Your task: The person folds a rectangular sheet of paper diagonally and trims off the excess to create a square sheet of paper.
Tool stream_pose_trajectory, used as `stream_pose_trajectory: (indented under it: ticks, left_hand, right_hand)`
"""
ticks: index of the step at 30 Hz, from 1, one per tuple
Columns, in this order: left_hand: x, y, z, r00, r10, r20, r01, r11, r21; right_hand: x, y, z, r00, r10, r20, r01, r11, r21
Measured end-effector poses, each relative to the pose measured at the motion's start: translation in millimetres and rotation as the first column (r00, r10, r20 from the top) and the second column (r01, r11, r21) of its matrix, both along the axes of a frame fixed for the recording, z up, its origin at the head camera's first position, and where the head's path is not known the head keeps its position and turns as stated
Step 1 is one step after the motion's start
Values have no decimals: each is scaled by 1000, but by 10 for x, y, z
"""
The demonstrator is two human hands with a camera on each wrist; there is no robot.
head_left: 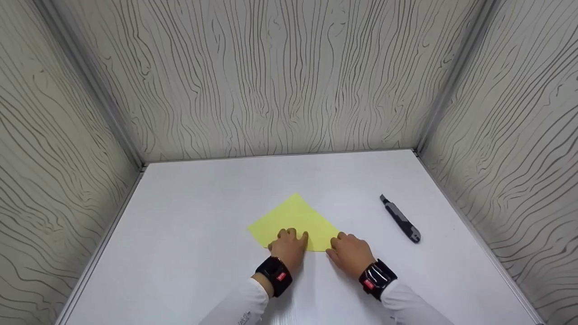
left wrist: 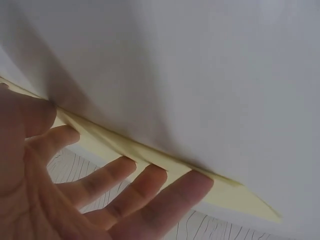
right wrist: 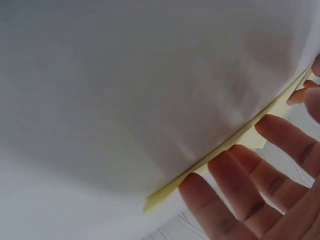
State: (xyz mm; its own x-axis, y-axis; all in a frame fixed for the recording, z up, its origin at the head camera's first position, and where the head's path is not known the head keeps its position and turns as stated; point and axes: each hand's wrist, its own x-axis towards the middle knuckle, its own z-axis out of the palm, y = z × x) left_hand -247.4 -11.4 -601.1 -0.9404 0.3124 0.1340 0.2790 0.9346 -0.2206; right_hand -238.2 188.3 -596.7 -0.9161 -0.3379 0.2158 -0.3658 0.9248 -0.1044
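Observation:
A sheet of yellow paper [head_left: 293,214] lies flat on the white table, one corner pointing away from me and a straight edge nearest me. The left hand [head_left: 289,248] presses its fingertips onto the paper near that edge. At the paper's right corner, the right hand [head_left: 351,253] rests its fingertips on the sheet. Both wrist views show fairly straight fingers touching the paper. In the left wrist view, the paper's edge [left wrist: 232,187] appears as doubled layers, like a fold. Parts of the near edge are hidden under the hands.
A black and grey utility knife [head_left: 401,220] lies right of the paper, its tip pointing away. Wood-grain patterned panels [head_left: 280,81] enclose the white table [head_left: 194,203] at the back and both sides. Black bands [head_left: 275,276] circle both wrists.

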Motion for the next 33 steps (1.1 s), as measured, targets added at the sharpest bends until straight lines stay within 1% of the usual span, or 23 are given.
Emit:
stream_pose_trajectory:
  ticks: [5,9,14,17,20,24,28,31,33]
  left_hand:
    - [9,31,-46,1000,29,12,-29,1000,-13]
    - [12,41,-60,999,33,28,-33,999,-15]
    - [17,37,-48,998,36,55,-36,999,-12]
    - [20,34,-53,998,45,54,-45,999,-11]
    - [18,35,-72,997,57,46,-56,998,-12]
    - [14,43,-85,997,63,45,-63,998,-3]
    - [13,44,-98,997,66,41,-67,998,7]
    - [18,37,-97,998,64,27,-65,998,13]
    - [24,29,-83,998,59,23,-59,998,19]
  right_hand:
    - [-34,-78,-13,999,-39,-30,40,999,33]
    - [-45,-112,-36,997,-64,-33,66,996,58]
    - [-36,-113,-34,997,-72,15,71,996,49]
    - [-38,-94,-22,997,-59,48,58,998,38]
    - [-54,-58,-11,996,-43,76,40,998,47]
    - [-74,33,-36,993,-15,118,8,998,57]
    - [-75,155,-60,985,28,171,-33,999,27]
    - [-73,249,-66,977,57,206,-66,997,36]
    - [-78,312,-91,974,77,212,-89,995,49]
